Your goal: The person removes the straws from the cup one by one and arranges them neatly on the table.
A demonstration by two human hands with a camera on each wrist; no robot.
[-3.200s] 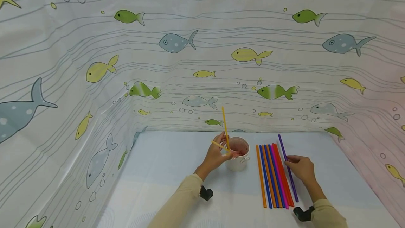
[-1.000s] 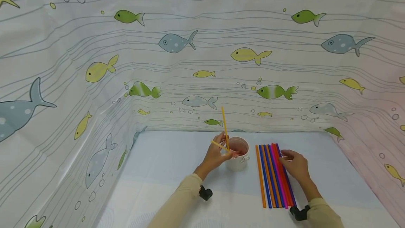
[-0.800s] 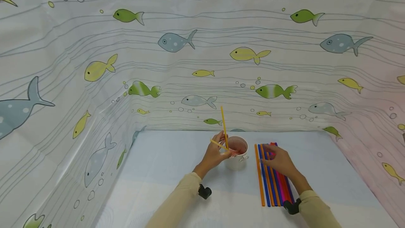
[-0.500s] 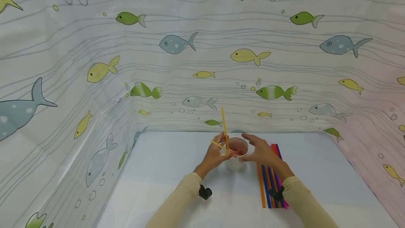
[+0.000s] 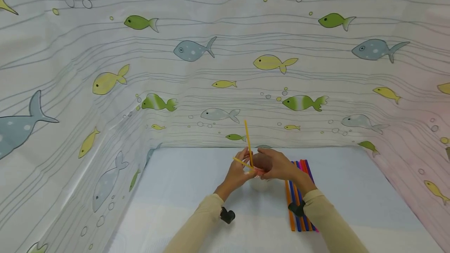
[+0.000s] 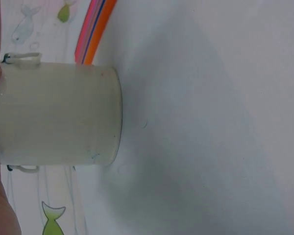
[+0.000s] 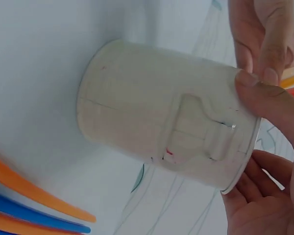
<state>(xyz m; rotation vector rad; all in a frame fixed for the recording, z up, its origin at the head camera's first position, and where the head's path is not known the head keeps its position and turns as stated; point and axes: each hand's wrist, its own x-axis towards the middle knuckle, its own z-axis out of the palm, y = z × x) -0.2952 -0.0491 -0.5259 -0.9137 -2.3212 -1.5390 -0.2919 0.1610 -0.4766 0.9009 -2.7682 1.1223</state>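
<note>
A whitish cup [image 5: 260,184] with small side lugs stands on the table; its reddish-stained inside is partly seen between the hands. My left hand [image 5: 236,175] holds the cup's left rim. My right hand [image 5: 283,167] curves round the right side, its thumb [image 7: 274,100] on the rim and fingers below in the right wrist view. One yellow straw [image 5: 248,139] stands up from the cup beside the left fingers. A second yellow straw [image 5: 240,161] slants out leftward over the left hand. Something pinkish lies at the near rim; its kind is unclear.
A row of orange, blue, pink, red and purple straws [image 5: 297,221] lies to the right of the cup, partly under the right forearm. A fish-patterned sheet [image 5: 239,97] rises behind and at both sides of the pale table surface [image 5: 183,171].
The right hand has set a purple straw against the row's right end, let it go and moved left to the cup, closing round its rim. The left hand has stayed put.
</note>
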